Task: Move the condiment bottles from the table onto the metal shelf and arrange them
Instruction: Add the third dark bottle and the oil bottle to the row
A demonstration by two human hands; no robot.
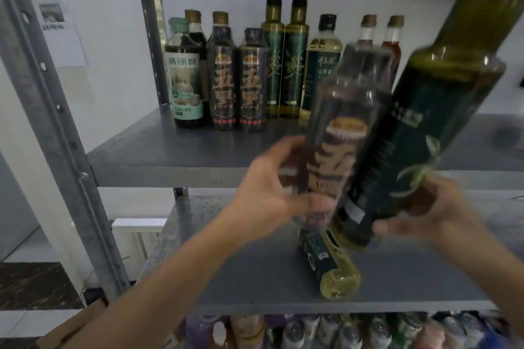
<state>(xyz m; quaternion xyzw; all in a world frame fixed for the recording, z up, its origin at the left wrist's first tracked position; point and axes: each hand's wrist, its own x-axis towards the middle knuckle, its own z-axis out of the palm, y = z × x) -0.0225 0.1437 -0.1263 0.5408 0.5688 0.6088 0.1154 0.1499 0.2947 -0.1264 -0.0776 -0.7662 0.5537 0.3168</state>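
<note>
Left hand is gripping a dark-labelled bottle, right hand a tall green bottle. Beyond both grips a grey metal shelf is carrying a bottle row against a white wall.

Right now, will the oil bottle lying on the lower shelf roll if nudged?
Probably: the oil bottle lies sideways on the lower shelf and looks round. Seems full, so likely heavy. Its base nears the front edge; it could fall.
</note>
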